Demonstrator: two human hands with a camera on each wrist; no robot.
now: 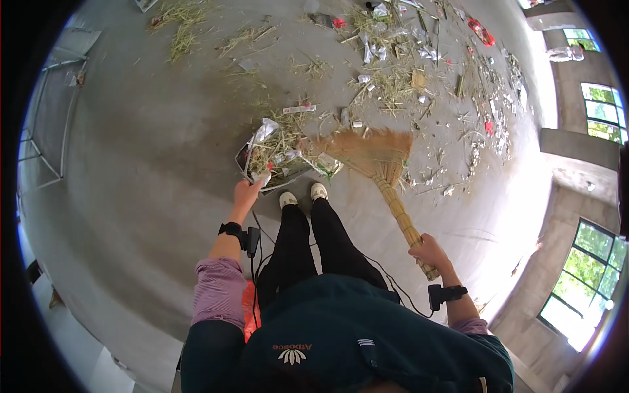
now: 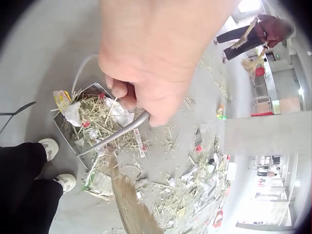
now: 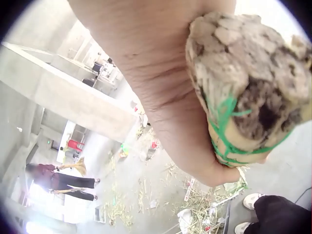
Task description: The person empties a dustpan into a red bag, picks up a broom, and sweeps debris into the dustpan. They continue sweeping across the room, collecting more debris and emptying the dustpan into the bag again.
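My left hand (image 1: 247,193) grips the thin metal handle (image 2: 114,136) of a dustpan (image 2: 73,141) heaped with straw (image 2: 97,111), white scraps and small red bits. The dustpan rests on the floor just ahead of my shoes. Around the broom's bound stalk handle (image 1: 401,216), my right hand (image 1: 430,252) is curled; the handle's cut end (image 3: 253,87) fills the upper right of the right wrist view. The broom's fanned bristles (image 1: 373,152) lie at the right side of the dustpan, their tip by its open edge.
Straw and litter (image 1: 393,92) spread over the floor ahead and to the right. Another straw patch (image 1: 187,26) lies far left. A white metal frame (image 1: 65,124) stands at the left, windows (image 1: 586,275) line the right wall. Another person (image 2: 258,36) holds a broom farther off.
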